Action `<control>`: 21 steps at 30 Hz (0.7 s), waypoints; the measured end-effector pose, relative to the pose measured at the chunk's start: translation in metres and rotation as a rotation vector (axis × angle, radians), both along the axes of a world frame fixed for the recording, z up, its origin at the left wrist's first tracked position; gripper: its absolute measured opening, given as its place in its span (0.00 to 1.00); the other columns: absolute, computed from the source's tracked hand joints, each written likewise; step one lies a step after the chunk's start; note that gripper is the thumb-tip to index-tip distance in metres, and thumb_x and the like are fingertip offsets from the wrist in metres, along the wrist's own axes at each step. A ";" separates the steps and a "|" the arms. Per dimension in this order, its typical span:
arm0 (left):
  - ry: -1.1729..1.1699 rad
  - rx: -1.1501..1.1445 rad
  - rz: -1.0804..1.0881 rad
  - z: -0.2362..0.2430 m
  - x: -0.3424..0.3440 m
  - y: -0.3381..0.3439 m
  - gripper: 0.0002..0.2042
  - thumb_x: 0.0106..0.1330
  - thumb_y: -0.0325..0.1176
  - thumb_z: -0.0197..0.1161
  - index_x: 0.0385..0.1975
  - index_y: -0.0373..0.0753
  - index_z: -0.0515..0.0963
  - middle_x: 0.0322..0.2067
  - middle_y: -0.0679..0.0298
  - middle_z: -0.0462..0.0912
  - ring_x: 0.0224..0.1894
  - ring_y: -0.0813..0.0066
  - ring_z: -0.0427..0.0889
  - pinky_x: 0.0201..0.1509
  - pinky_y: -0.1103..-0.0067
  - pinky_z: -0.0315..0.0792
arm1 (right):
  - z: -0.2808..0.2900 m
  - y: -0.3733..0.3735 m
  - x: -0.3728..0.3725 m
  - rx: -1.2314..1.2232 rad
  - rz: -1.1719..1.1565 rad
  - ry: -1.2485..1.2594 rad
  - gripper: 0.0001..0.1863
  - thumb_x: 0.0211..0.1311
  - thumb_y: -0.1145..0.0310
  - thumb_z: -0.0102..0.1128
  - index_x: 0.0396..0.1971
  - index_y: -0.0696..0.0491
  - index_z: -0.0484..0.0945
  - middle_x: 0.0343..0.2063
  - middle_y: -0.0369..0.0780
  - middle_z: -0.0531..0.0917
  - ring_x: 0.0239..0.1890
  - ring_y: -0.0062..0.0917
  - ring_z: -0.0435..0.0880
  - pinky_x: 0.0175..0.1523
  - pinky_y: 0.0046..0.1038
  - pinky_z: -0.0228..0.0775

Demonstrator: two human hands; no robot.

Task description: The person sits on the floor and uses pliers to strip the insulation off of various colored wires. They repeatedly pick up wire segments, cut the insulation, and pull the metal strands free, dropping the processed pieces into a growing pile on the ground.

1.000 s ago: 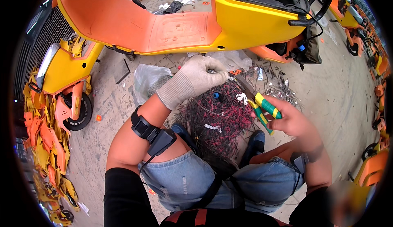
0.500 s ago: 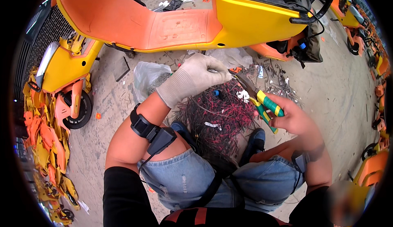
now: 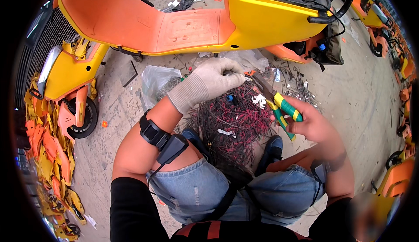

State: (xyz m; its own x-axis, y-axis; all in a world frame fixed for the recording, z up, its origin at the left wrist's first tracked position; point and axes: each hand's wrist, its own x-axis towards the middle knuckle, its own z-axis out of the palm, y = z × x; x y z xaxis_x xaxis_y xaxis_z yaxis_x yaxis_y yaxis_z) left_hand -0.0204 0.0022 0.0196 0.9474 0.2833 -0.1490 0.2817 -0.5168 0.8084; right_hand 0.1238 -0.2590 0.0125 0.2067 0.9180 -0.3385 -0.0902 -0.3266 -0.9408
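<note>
My left hand [image 3: 212,81], in a pale knit work glove, is pinched closed on a thin wire [image 3: 248,79], whose short end pokes out past the fingertips. The fingers hide most of it. Bare, my right hand [image 3: 307,121] wraps around the green and yellow handles of a pair of pliers [image 3: 286,107]. The pliers' dark jaws point up and left and lie just right of the wire end. Whether they touch the wire, I cannot tell. Below both hands a pile of black and red wire pieces [image 3: 231,133] spreads over the floor between my feet.
An orange and yellow scooter [image 3: 192,30] stands close in front. Clear plastic bags [image 3: 158,85] lie beside the pile, with a small blue cap [image 3: 230,98] on top. At the left are another scooter [image 3: 74,76] and heaped body panels [image 3: 50,155]. More scooters [image 3: 371,19] line the right.
The pliers' handles are a little closer together, and the jaws have shifted slightly. My left hand has moved very slightly left, still pinching the wire.
</note>
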 end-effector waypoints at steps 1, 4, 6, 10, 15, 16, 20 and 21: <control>-0.027 -0.036 -0.002 -0.004 0.000 0.001 0.12 0.66 0.39 0.62 0.41 0.37 0.82 0.31 0.68 0.80 0.30 0.85 0.77 0.28 0.83 0.74 | -0.001 0.000 0.000 0.002 -0.026 0.014 0.40 0.50 0.87 0.55 0.69 0.54 0.63 0.47 0.38 0.80 0.41 0.19 0.77 0.45 0.22 0.71; -0.033 -0.211 0.038 0.001 -0.003 -0.004 0.13 0.67 0.41 0.61 0.42 0.37 0.82 0.29 0.69 0.79 0.28 0.86 0.75 0.26 0.84 0.71 | -0.003 0.000 0.004 0.004 -0.029 0.062 0.41 0.48 0.87 0.51 0.69 0.55 0.62 0.51 0.40 0.80 0.52 0.23 0.80 0.50 0.23 0.72; -0.018 -0.298 0.060 -0.001 -0.002 -0.003 0.14 0.68 0.42 0.61 0.42 0.37 0.82 0.28 0.71 0.77 0.27 0.87 0.73 0.26 0.86 0.69 | -0.002 0.002 0.006 0.008 0.002 0.042 0.41 0.48 0.87 0.51 0.69 0.55 0.62 0.50 0.40 0.80 0.51 0.23 0.80 0.49 0.22 0.72; 0.034 -0.405 0.063 -0.007 0.000 0.004 0.15 0.69 0.42 0.61 0.41 0.36 0.82 0.25 0.72 0.74 0.24 0.88 0.69 0.25 0.89 0.64 | -0.006 0.002 0.005 0.057 0.002 0.001 0.41 0.49 0.87 0.50 0.69 0.55 0.62 0.49 0.40 0.81 0.46 0.21 0.79 0.48 0.22 0.72; 0.010 -0.327 0.018 -0.007 -0.001 0.001 0.13 0.70 0.41 0.58 0.39 0.36 0.80 0.24 0.73 0.73 0.23 0.89 0.68 0.25 0.90 0.63 | -0.013 0.004 0.006 0.062 -0.001 0.080 0.40 0.51 0.86 0.52 0.69 0.56 0.61 0.50 0.40 0.80 0.48 0.22 0.80 0.49 0.23 0.73; 0.004 -0.302 -0.001 -0.001 -0.001 -0.003 0.13 0.70 0.41 0.58 0.38 0.36 0.80 0.23 0.73 0.72 0.23 0.89 0.68 0.25 0.89 0.63 | -0.014 0.004 0.007 0.072 -0.004 0.086 0.39 0.52 0.87 0.53 0.69 0.56 0.61 0.50 0.40 0.80 0.49 0.23 0.80 0.50 0.24 0.73; 0.014 -0.342 -0.002 0.002 -0.001 -0.010 0.11 0.71 0.39 0.57 0.35 0.37 0.79 0.23 0.72 0.72 0.23 0.88 0.68 0.26 0.87 0.65 | -0.008 0.012 -0.004 0.127 -0.167 0.155 0.36 0.59 0.85 0.55 0.69 0.56 0.60 0.53 0.42 0.77 0.50 0.26 0.82 0.52 0.28 0.75; 0.006 -0.362 -0.013 0.000 0.000 -0.011 0.11 0.71 0.39 0.57 0.35 0.38 0.78 0.22 0.72 0.72 0.23 0.87 0.68 0.26 0.87 0.65 | -0.006 0.014 -0.006 0.154 -0.202 0.176 0.35 0.60 0.83 0.56 0.69 0.57 0.60 0.55 0.43 0.76 0.49 0.27 0.82 0.53 0.29 0.75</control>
